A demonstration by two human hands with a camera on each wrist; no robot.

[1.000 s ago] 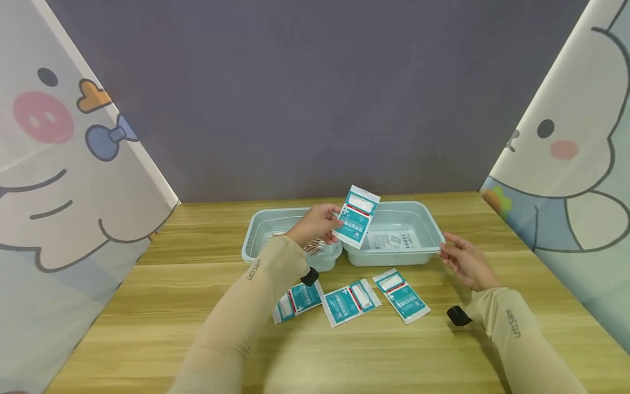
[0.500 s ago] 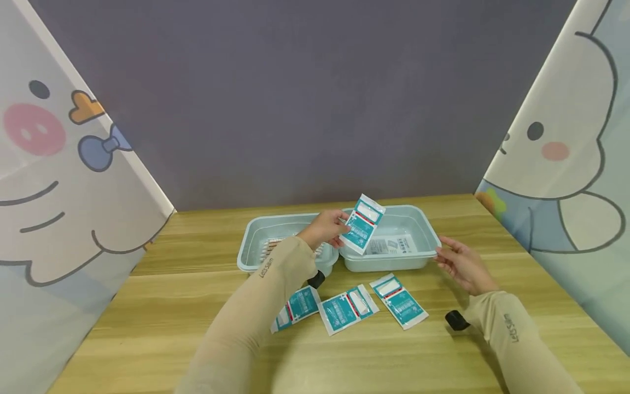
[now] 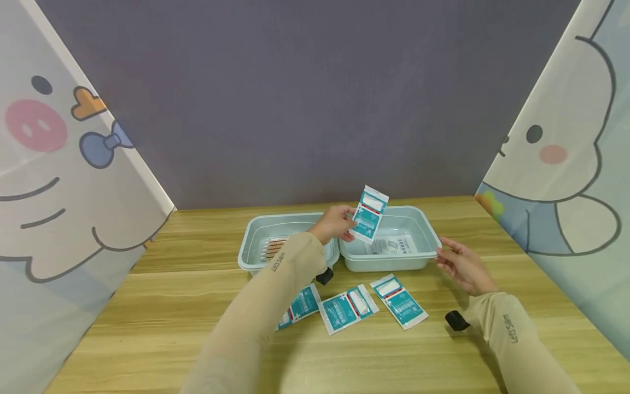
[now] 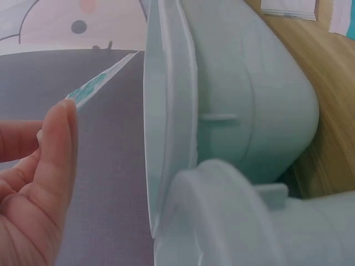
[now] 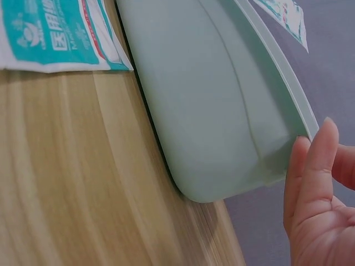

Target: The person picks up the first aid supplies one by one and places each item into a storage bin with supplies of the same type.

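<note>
Between thumb and fingers, my left hand [image 3: 337, 223] pinches a flat teal-and-white medical packet [image 3: 370, 214] with a red stripe, tilted above the right-hand pale blue-green plastic bin [image 3: 389, 264]. The left wrist view shows that packet [image 4: 91, 88] nearly edge-on. My right hand [image 3: 465, 265] grips the rim of the same bin near its front right corner. In the right wrist view, thumb and fingers of the right hand [image 5: 319, 191] meet at the bin's rim [image 5: 299, 113]. Inside this bin lies a packet with a printed white-and-grey face [image 3: 394, 245].
A second matching bin [image 3: 253, 235] stands against it on the left, holding brown-tipped swabs [image 3: 273, 247] in clear wrap, partly hidden by my left arm. Three similar packets lie in front on the wooden table: a left one [image 3: 305, 303], a middle one [image 3: 348, 309] and a right one [image 3: 400, 301].
My left hand has carried the packet to the right, farther over the right bin, uncovering more of the swabs. The right hand keeps its place at the rim.
</note>
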